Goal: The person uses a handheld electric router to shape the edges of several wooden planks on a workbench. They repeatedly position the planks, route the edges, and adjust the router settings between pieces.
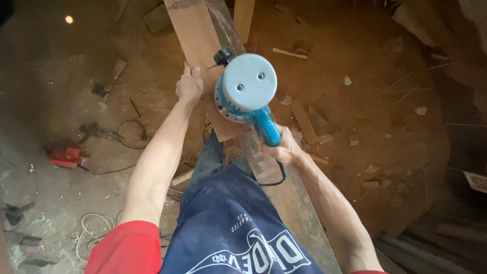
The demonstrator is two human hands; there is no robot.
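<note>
Blue apron nearest, and above it the right hand grips the blue sander on the near end of the plank, left hand pressing flat beside it, far stretch untouched.

Sawdust-strewn floor with wood offcuts, red power tool, loose cables.

I spot one thing that may be a label or card: pale, rectangular w/ a reddish patch, at the right edge of the frame, mid-height, partly cut off. No pkgs, signs or screens otherwise.
</note>
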